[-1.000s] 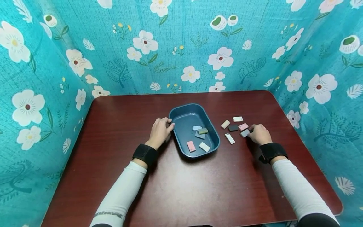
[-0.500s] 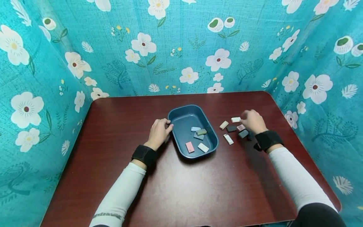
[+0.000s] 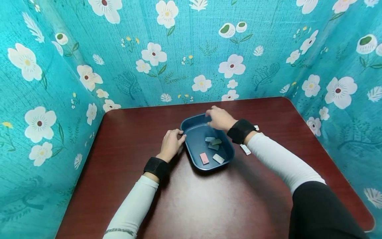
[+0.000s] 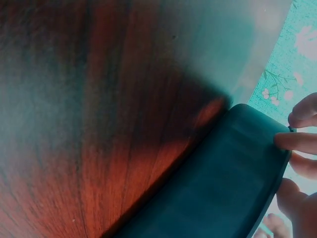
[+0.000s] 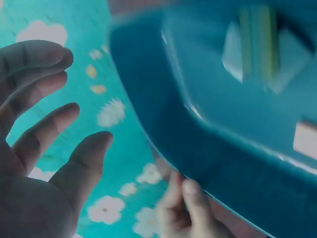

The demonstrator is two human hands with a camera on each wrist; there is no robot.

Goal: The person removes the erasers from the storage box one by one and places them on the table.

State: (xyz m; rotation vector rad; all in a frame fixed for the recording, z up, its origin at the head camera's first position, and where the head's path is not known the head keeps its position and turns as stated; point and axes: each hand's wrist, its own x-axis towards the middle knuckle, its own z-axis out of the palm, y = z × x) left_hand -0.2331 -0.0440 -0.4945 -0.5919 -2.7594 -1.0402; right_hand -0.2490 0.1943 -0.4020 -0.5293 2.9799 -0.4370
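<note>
A dark blue tray stands on the table and holds several small rectangular blocks. Inside are a pink block, a white block, and a green block lying across bluish ones. At the tray's left rim, my left hand pinches the edge between thumb and fingers; the left wrist view shows the tray's outer wall beside those fingers. My right hand is over the tray's far right rim. In the right wrist view its fingers are spread and loosely bent, holding nothing.
Right of the tray, a white block lies on the brown table; another pale one shows just past my right wrist. My right forearm hides the area there. A floral turquoise cloth hangs around the back and sides.
My right hand has left the loose blocks on the right and swung left to the tray's far rim. The left hand keeps its grip on the tray.
</note>
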